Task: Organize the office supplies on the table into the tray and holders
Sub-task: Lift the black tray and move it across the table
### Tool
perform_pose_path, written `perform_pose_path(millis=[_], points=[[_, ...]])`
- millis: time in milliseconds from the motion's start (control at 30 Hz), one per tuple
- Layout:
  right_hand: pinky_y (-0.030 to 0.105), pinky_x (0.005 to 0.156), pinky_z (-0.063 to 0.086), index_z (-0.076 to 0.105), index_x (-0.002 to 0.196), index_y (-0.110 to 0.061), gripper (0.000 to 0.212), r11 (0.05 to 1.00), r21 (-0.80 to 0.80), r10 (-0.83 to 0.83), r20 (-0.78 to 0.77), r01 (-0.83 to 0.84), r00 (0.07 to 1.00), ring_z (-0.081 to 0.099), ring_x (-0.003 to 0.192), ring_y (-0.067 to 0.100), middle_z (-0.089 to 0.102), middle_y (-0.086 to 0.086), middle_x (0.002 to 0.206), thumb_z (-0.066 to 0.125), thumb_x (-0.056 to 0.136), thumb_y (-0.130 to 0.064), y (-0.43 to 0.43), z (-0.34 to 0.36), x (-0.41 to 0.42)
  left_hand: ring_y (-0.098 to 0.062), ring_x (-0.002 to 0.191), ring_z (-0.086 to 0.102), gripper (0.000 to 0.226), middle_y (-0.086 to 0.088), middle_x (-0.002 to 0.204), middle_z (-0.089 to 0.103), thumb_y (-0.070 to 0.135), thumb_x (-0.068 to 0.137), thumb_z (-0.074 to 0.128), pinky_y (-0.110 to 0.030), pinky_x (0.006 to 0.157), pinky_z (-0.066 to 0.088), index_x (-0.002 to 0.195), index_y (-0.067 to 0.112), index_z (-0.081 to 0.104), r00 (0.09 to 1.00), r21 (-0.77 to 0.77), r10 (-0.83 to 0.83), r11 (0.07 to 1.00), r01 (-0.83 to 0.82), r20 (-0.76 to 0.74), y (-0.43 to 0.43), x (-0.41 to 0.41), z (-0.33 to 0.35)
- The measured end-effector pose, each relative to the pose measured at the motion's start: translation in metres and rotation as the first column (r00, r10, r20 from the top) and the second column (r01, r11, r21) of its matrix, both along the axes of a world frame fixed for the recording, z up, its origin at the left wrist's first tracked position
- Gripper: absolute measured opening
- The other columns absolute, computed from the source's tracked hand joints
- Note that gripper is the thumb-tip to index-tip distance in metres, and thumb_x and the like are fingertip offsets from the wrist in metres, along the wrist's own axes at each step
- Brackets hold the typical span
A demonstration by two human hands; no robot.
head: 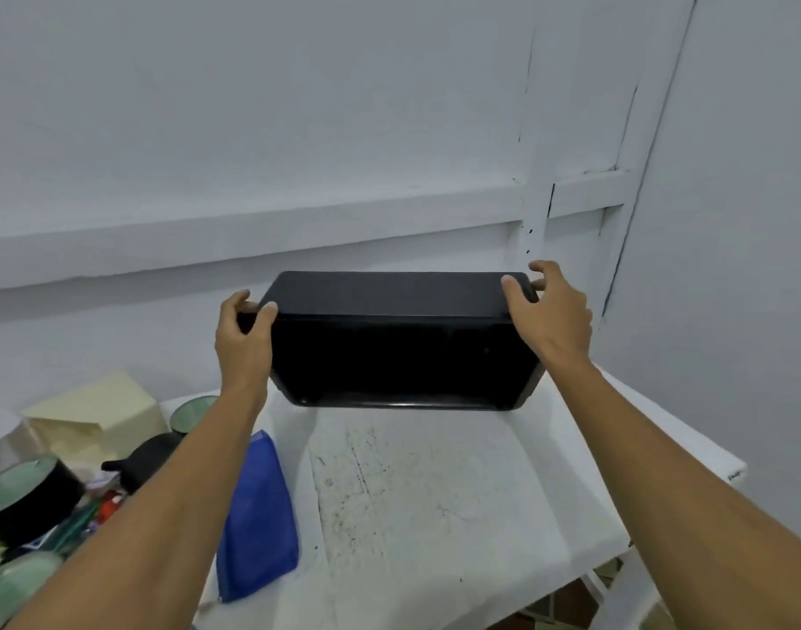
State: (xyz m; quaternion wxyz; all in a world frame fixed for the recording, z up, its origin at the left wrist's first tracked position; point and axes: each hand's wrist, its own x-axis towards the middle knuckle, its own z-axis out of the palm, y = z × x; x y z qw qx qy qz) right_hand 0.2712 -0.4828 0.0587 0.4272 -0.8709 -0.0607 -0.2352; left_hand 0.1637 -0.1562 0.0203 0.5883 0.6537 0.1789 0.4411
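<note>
Both arms reach straight out over the white table [435, 493], with the black tray [398, 347] tipped up on edge at 12 o'clock. Left hand [244, 338] curls round its 9 o'clock end, and right hand [553, 320] grips the 3 o'clock corner, thumb on top. Blue pouch [257, 516] is at 7 o'clock, cream box [98, 416] at 9, and pens [78, 522] at 8.

Black rectangular tray [403, 352] with rounded corners, held clear above the white table [435, 493], tipped up on edge with one long wall uppermost and a broad dark face toward the viewer. The left hand [244, 338] and right hand [553, 311] each grip one short end. At the table's left: blue zip pouch [257, 516], lying flat; black cylindrical holder [25, 493], upright; loose pens [85, 516] heaped beside it.
</note>
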Motion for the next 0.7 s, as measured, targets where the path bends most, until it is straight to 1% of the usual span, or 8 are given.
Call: perform_pose_path(millis=[67,167,233,333,467,533,600,700], points=[[0.044,0.095,0.049,0.050,0.129,-0.030,0.052,0.984,0.176,0.025,-0.037,-0.019,0.999,0.059,0.108,0.024,0.064,0.000,0.119,0.049,0.089,-0.062,0.004,0.007,0.013,-0.015,0.109,0.056,0.043,0.000,0.121,0.057,0.036,0.089,0.063,-0.028,0.093,0.047,0.128,0.027,0.051,1.000,-0.050,-0.014,0.999,0.014,0.013,0.008,0.004,0.000],[0.035,0.086,0.051,0.057,0.118,-0.025,0.042,0.864,0.503,0.085,-0.090,-0.028,0.992,0.061,0.100,0.020,0.065,0.000,0.111,0.047,0.093,-0.058,0.009,-0.004,0.029,-0.015,0.113,0.056,0.045,0.000,0.126,0.056,0.032,0.090,0.064,-0.027,0.093,0.048,0.132,0.027,0.047,0.998,-0.026,-0.067,0.997,0.067,-0.005,0.014,0.011,-0.002],[0.036,0.088,0.050,0.058,0.112,-0.024,0.045,0.799,0.600,0.110,-0.106,-0.025,0.988,0.060,0.100,0.020,0.063,-0.001,0.105,0.039,0.095,-0.061,0.013,-0.027,0.033,-0.017,0.115,0.055,0.049,0.001,0.126,0.055,0.028,0.092,0.063,-0.030,0.094,0.048,0.135,0.026,0.042,0.993,0.012,-0.094,0.995,0.095,-0.073,0.018,0.016,-0.008],[0.047,0.099,0.047,0.048,0.127,-0.025,0.046,0.810,0.586,0.169,-0.195,-0.023,0.966,0.057,0.112,0.025,0.058,0.001,0.119,0.032,0.099,-0.058,0.020,-0.076,0.036,-0.023,0.120,0.054,0.065,0.000,0.131,0.052,0.022,0.092,0.064,-0.043,0.101,0.047,0.143,0.038,0.027,0.962,0.012,-0.153,0.987,0.160,-0.224,0.026,0.020,-0.031],[0.048,0.106,0.042,0.028,0.145,-0.030,0.050,0.805,0.594,0.210,-0.264,-0.013,0.941,0.049,0.125,0.026,0.049,0.000,0.134,0.050,0.100,-0.030,0.028,-0.117,0.042,-0.025,0.129,0.048,0.087,0.000,0.147,0.042,0.009,0.094,0.059,-0.053,0.107,0.040,0.143,0.059,0.007,0.915,0.015,-0.214,0.972,0.233,-0.341,0.030,0.019,-0.063],[0.052,0.109,0.038,0.025,0.147,-0.033,0.058,0.823,0.569,0.174,-0.254,0.002,0.951,0.046,0.128,0.028,0.045,0.002,0.141,0.055,0.097,-0.027,0.033,-0.117,0.052,-0.020,0.134,0.040,0.087,0.004,0.151,0.033,0.009,0.095,0.057,-0.050,0.112,0.035,0.147,0.054,0.003,0.914,0.056,-0.181,0.975,0.215,-0.364,0.032,0.023,-0.066],[0.056,0.112,0.033,0.018,0.151,-0.035,0.067,0.895,0.447,0.135,-0.278,0.003,0.951,0.040,0.133,0.031,0.039,0.005,0.148,0.056,0.096,-0.034,0.037,-0.113,0.067,-0.013,0.129,0.035,0.082,0.007,0.143,0.031,0.009,0.097,0.054,-0.036,0.113,0.031,0.152,0.041,0.004,0.905,0.137,-0.105,0.975,0.175,-0.412,0.035,0.025,-0.068],[0.058,0.111,0.030,0.020,0.153,-0.034,0.068,0.979,0.196,0.109,-0.299,-0.051,0.948,0.038,0.135,0.036,0.035,0.008,0.152,0.055,0.095,-0.043,0.041,-0.105,0.083,-0.011,0.109,0.042,0.078,0.002,0.126,0.031,0.001,0.096,0.050,-0.022,0.097,0.036,0.155,0.028,0.007,0.884,0.289,0.005,0.946,0.148,-0.467,0.039,0.019,-0.068]])
